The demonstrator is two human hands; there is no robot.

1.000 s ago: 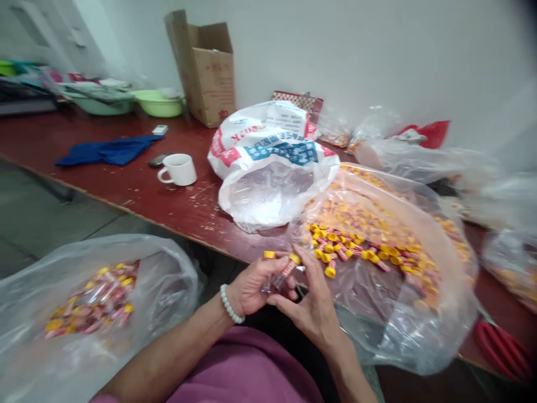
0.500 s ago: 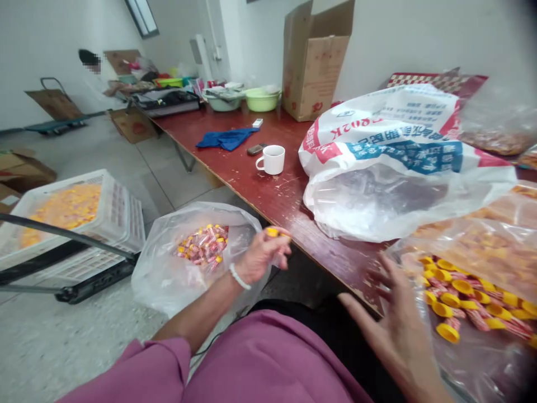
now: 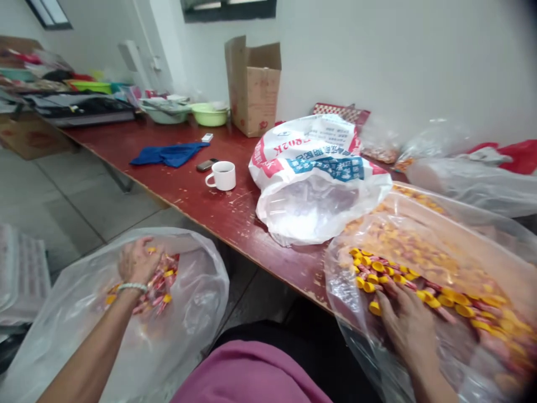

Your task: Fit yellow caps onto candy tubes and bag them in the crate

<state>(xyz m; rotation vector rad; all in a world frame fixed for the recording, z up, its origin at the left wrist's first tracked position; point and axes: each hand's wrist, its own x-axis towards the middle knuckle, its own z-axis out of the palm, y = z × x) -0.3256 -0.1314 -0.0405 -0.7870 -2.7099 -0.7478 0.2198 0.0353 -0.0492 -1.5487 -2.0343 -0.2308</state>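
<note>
My left hand [image 3: 139,263], with a pale bracelet at the wrist, is spread inside a clear plastic bag [image 3: 201,280] at the lower left. Under and beside it lie red-and-white wrapped pieces with yellow caps [image 3: 161,285]. On the right, my right hand [image 3: 405,319] reaches into another clear bag [image 3: 342,280], its fingers touching a heap of similar yellow-capped pieces [image 3: 377,274]. Its fingertips are partly hidden among the pieces, and the fingers look apart. More capped pieces show through the plastic farther right.
On the red table [image 3: 235,224] stand a white mug [image 3: 222,176], a phone-like object [image 3: 207,165], a blue cloth [image 3: 170,154], a printed white sack [image 3: 319,173], a cardboard box [image 3: 254,92] and green basins [image 3: 210,115]. A white crate [image 3: 23,274] is at the left edge.
The view has turned right. My left hand has moved down into the left bag, and the piece it held is no longer seen in it. My right hand has reached onto the heap.
</note>
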